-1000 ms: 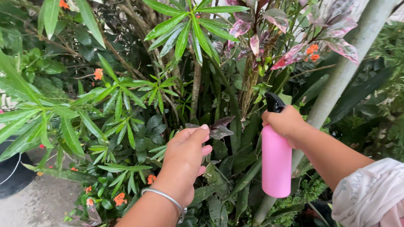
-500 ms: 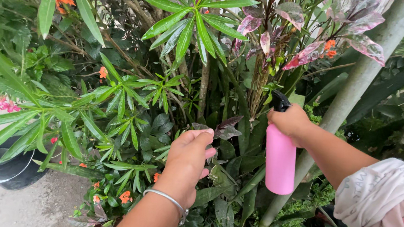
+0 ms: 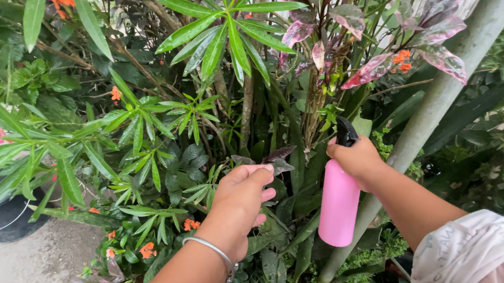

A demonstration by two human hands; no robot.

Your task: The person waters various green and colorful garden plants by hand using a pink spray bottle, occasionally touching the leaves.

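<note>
My right hand [image 3: 359,159] grips a pink spray bottle [image 3: 338,209] by its neck, its black nozzle [image 3: 345,132] pointing left into the foliage. My left hand [image 3: 240,201], with a silver bangle on the wrist, reaches into the plants at centre and pinches a dark purplish leaf [image 3: 277,155] between thumb and fingers. The leaf sits just left of the bottle. Green star-shaped leaf clusters [image 3: 145,127] spread to the left of my left hand.
A pale grey slanted trunk or pole [image 3: 427,119] rises behind the bottle. Pink-and-green variegated leaves [image 3: 384,65] hang above. Small orange flowers [image 3: 147,250] grow low down. A black pot [image 3: 3,218] stands at lower left on bare ground [image 3: 27,261].
My view has shifted slightly downward. My left hand has closed its fingers on the dark leaf. The right hand keeps the pink bottle in about the same place.
</note>
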